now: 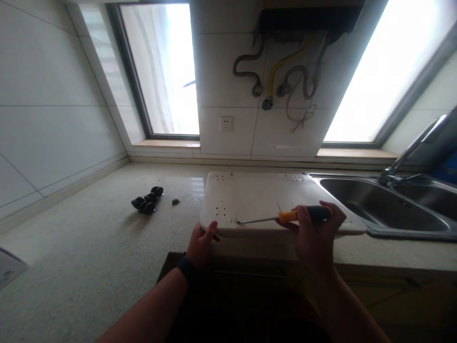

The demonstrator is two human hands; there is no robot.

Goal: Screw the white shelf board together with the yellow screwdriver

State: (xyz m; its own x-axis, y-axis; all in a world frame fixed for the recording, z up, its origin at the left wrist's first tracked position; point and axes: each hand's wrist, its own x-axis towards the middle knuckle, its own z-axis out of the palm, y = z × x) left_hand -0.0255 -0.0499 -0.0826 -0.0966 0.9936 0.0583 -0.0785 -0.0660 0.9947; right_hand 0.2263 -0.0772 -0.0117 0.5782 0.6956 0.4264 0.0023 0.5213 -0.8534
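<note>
Touching the board [260, 196], the screwdriver [286, 216] is gripped by the right hand [314, 238], the board's near-left corner by the left hand [200, 244].

Dim overall, strongly backlit. Daylight is let in beyond the white panel [257, 193]: the right window [357, 81] is almost fully clipped, the left window [160, 71] partly. Soft shadow is thrown toward the camera by the black casters [146, 202], left of the panel. Pale glare is picked up on the countertop [191, 200] beside the panel. The cabinet front [385, 288] below it is underexposed; detail there is probably lost. Fine texture softened, outer edges stretched wide-angle.
</note>
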